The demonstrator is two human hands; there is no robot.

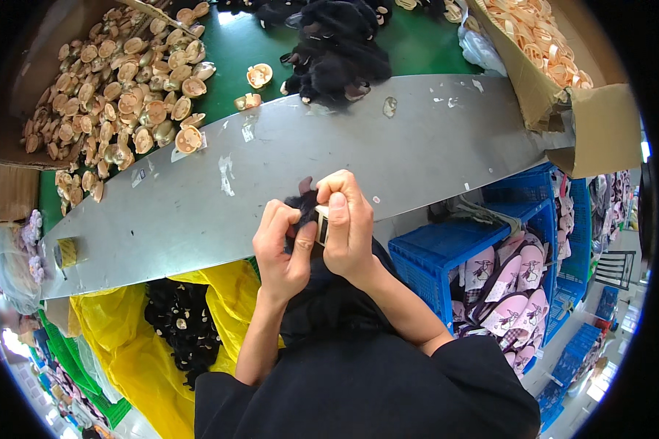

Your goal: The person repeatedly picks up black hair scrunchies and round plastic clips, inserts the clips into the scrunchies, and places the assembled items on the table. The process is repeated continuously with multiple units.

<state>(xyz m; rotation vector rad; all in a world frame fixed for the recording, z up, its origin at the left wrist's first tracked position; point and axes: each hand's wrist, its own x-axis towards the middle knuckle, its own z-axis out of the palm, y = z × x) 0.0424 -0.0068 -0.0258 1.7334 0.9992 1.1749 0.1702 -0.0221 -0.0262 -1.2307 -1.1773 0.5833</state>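
Close together above the near edge of the metal table, both my hands are closed on one small work piece. My left hand (282, 252) pinches a black furry piece (303, 206) with a brownish ear-like tip standing up from it. The fingers of my right hand (348, 228) curl over a small cream-coloured hard part (321, 221) that touches the fur. Fingers hide most of both parts, so how they join cannot be made out. On the far side of the table lies a heap of similar black furry pieces (333, 55).
Gold and cream plastic shells (128, 102) fill a carton at the far left. Another carton (604, 124) at the right holds cream rings (538, 44). Below the table are a yellow bag (113, 314) with black furry pieces and blue crates (432, 252) of pink slippers (509, 311).
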